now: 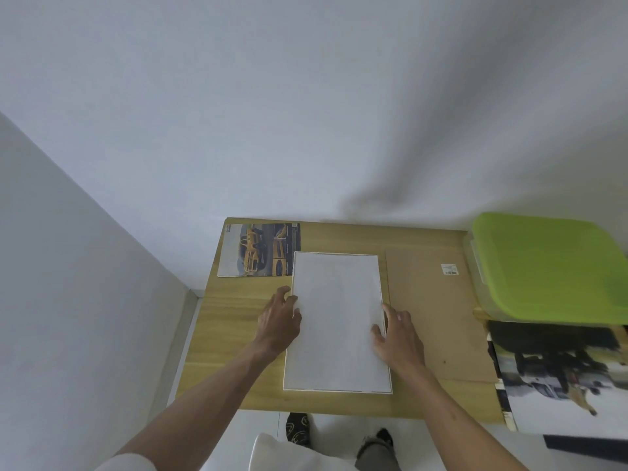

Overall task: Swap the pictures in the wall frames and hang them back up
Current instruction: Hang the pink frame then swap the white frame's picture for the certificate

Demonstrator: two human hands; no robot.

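Left hand (280,321): fingers spread wide, tips touching the left edge of the white sheet (336,321); nothing gripped
Right hand (397,334): fingers spread wide, resting on the sheet's right edge
White sheet: blank side up, flat in the middle of the wooden table (238,362)
Car picture (260,249): at the table's far left corner, its right edge tucked under the sheet
Brown board (435,317): flat, just right of the sheet
Green-lidded box (550,266): at the far right
Blurred picture (560,375): near right, below the box
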